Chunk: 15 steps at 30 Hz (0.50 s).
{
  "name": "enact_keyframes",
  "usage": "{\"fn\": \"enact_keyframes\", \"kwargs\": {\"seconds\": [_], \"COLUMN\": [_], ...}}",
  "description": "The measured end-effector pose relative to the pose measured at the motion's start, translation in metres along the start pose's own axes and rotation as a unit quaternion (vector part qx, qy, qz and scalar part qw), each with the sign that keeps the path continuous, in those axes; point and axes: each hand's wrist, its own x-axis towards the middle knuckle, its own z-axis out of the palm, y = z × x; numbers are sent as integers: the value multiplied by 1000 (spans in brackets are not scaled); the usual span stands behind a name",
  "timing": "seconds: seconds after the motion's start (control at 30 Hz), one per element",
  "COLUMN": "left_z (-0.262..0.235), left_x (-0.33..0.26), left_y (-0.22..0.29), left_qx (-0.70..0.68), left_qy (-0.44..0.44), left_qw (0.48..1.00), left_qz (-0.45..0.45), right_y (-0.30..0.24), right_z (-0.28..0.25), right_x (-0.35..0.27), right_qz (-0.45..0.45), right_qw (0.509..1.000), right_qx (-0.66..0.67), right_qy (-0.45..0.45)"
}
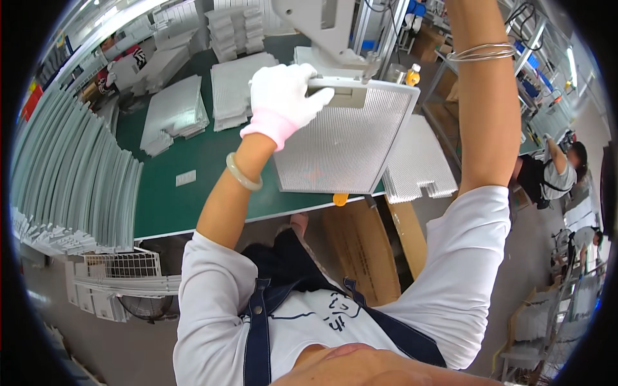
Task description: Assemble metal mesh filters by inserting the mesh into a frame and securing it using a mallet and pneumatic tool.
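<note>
1. At the left edge of the frame I see a long row of grey panels (71,174) leaning along the green surface (174,193).
2. Upper left, flat panel stacks (175,112) lie on it.
3. My left hand (283,96), in a white glove, has its grip closed on the top edge of a metal mesh panel (341,148), held tilted under a grey press (328,32) at upper centre.
4. My right arm (486,109) rises out of the top of the frame; its hand is out of sight.

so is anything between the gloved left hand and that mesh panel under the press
Nothing visible. The gloved left hand already grips the mesh panel at its top edge, directly beneath the grey press head. The right arm reaches up out of frame, so its hand is not in view.
</note>
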Motion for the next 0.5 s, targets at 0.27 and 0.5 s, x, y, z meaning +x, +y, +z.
{"fn": "enact_keyframes", "kwargs": {"seconds": [0.27, 0.5], "left_z": [-6, -6], "left_x": [4, 5], "left_y": [3, 1], "left_qx": [-2, 0], "left_qy": [-46, -33], "left_qw": [999, 999], "left_qz": [-19, -6], "right_y": [-15, 15], "right_z": [6, 23], "right_x": [24, 2], "right_qz": [320, 41], "right_qw": [920, 997], "right_qx": [225, 46], "right_qy": [33, 38]}}
